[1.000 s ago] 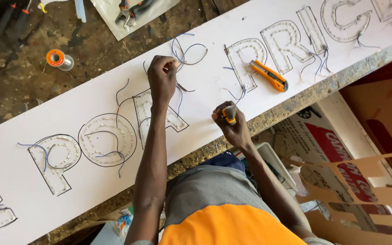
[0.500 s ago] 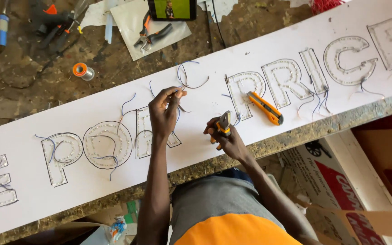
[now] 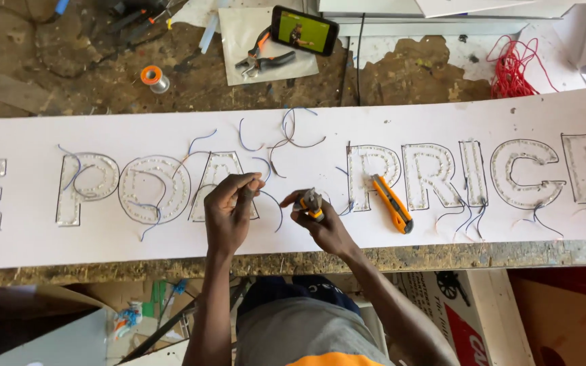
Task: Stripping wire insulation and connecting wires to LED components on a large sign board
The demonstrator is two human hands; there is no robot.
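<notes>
Thin dark wire (image 3: 274, 207), a fine flexible strand with a curved free end, runs from the pinched fingertips of the left hand (image 3: 228, 211) toward the right hand (image 3: 320, 220). The left thumb and fingers are closed together on that strand, knuckles bent, wrist straight, the forearm rising from the lower edge of the view. Just to the right of those fingers, the right hand is curled shut around a small tool with a yellow-orange handle and a grey metal head (image 3: 310, 202); its head sticks up above the thumb, close to the wire's end, though whether tool and wire touch cannot be told. The right forearm comes in at a slant from the lower right.

Under both hands lies a long white smooth board (image 3: 374, 122), matt and flat, spanning the view. Large letter outlines (image 3: 435, 176) are set into it as rows of tiny clear beads, with more loose blue and dark wires looping out of them. The left fingers hover over one such outline. Near the right hand's fingers, farther right, an orange and black plastic utility knife (image 3: 393, 203) rests on the board, tilted.

Beyond the board, the rough brown stained workbench (image 3: 69, 74) carries a small orange-capped spool (image 3: 154, 78), pliers with dark and orange grips (image 3: 262, 59) on white paper, a black phone with a lit screen (image 3: 304, 30), and a tangle of red wire (image 3: 513, 68).
</notes>
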